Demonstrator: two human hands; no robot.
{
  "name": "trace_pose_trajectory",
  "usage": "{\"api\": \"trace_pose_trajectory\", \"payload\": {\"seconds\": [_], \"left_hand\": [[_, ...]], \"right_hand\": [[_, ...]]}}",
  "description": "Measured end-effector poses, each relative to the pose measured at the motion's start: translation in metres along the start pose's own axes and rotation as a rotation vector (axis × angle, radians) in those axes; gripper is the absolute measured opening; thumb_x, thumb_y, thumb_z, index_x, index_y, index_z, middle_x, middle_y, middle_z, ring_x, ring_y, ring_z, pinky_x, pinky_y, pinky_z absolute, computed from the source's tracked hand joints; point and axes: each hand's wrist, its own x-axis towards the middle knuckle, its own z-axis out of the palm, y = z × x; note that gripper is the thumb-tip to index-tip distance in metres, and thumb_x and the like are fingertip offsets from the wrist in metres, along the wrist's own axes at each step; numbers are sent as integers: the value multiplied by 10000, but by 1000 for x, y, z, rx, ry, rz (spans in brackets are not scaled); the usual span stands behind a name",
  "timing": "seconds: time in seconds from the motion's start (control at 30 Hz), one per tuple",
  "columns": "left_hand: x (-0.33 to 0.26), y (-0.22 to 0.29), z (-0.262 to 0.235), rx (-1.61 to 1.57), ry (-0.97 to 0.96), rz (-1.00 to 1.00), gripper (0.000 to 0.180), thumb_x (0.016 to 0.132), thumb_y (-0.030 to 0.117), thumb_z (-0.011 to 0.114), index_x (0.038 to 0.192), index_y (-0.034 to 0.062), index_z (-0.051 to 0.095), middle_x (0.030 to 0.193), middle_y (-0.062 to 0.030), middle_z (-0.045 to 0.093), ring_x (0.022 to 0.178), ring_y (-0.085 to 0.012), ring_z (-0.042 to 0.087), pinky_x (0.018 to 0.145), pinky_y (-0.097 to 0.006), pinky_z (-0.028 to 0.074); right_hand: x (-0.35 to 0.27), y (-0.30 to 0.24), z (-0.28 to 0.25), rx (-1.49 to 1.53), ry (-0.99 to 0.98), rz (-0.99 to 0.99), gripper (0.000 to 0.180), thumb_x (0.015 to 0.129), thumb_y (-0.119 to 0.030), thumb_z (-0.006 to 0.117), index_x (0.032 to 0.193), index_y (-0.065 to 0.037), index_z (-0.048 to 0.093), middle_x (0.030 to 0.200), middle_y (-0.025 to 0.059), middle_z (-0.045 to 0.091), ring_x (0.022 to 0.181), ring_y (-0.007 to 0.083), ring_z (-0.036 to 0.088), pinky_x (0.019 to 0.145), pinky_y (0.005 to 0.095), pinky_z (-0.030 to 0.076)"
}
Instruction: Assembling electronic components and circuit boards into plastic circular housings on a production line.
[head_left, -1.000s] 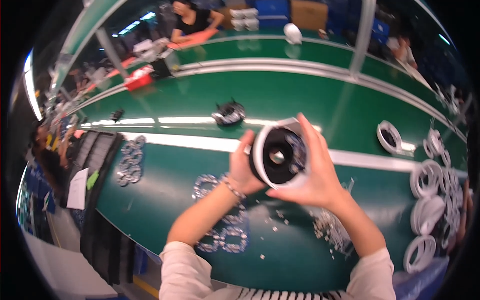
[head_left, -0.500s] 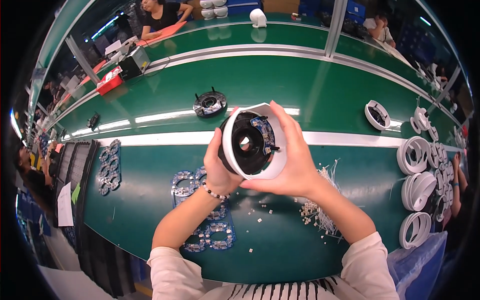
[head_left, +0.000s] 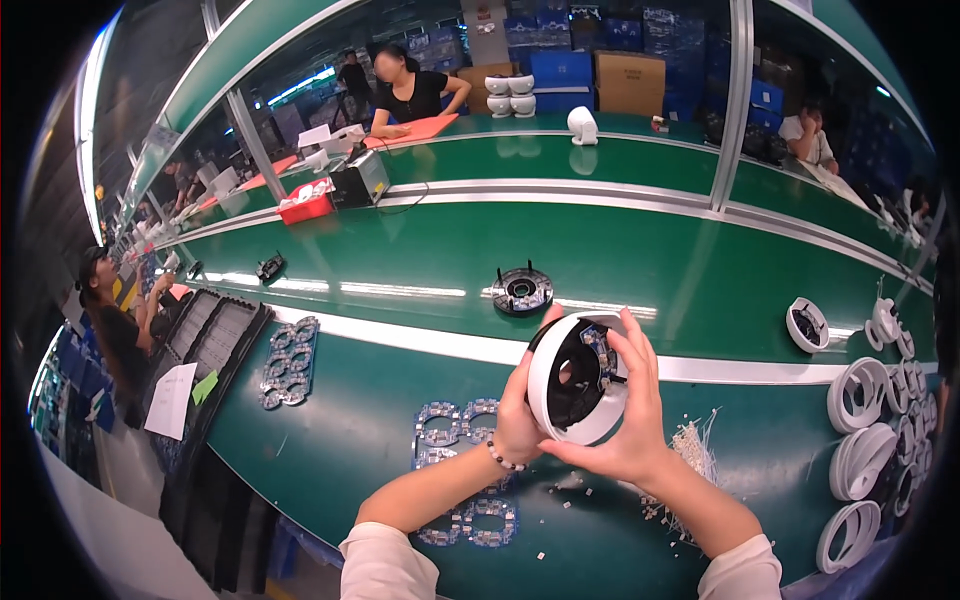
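L. hand point(head_left: 515, 422) and R. hand point(head_left: 642, 432) are clamped on opp. sides of a white ring housing point(head_left: 540, 388), held tilted above the green bench point(head_left: 350, 440); some L. fingertips are hidden behind it; black insert point(head_left: 575, 405) and curved blue PCB point(head_left: 603, 352) show inside; housing is prob. light, stiff and slippery-smooth (hence two hands, presumably); best taken by its outer wall, w/ fingers off the PCB, likely the fragile part; loose white connectors point(head_left: 692, 440) lie near R. hand.
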Motion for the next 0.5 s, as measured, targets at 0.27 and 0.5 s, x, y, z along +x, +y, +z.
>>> {"api": "trace_pose_trajectory", "payload": {"seconds": [0.27,0.5], "left_hand": [[2,9,-7,77,19,-341,854,731,715,142,1282,75,268,1273,-115,344,1167,-257,350,970,-406,294],[-6,0,-23,-115,-176,-242,581,808,422,427,1246,59,307,1211,-118,406,1109,-226,415,950,-370,331]], "right_hand": [[7,4,-11,-95,-168,-73,1072,413,-352,791,1237,19,216,1256,245,258,1137,410,287,926,455,274],[4,10,-6,-127,-122,-96,1114,403,-445,781,1223,51,213,1201,234,292,1072,388,329,893,447,295]]}}
